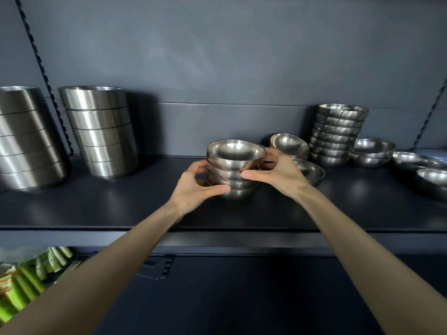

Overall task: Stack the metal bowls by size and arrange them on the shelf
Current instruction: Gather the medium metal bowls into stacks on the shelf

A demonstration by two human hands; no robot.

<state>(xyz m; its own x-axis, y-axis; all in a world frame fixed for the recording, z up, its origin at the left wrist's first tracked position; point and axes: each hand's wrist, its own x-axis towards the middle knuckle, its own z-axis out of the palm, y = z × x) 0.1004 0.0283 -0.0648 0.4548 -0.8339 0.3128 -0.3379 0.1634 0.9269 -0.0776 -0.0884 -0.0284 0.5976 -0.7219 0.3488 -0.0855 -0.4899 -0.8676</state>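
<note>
A short stack of several small metal bowls (234, 169) stands on the dark shelf (145, 209) near its middle. My left hand (193, 187) grips the stack from the left, thumb on the lowest bowl. My right hand (278, 172) grips it from the right, thumb across the front of the upper bowls. A single bowl (313, 171) lies just behind my right hand. Further right are another small bowl pile (290, 143), a tall stack of bowls (338, 134) and a low stack (372, 151).
Two tall stacks of larger straight-sided metal bowls (101, 131) (26, 139) stand at the left. Loose bowls (425, 170) lie at the far right edge. Green packaged goods (29, 279) sit on the lower shelf at bottom left. The back wall is dark grey.
</note>
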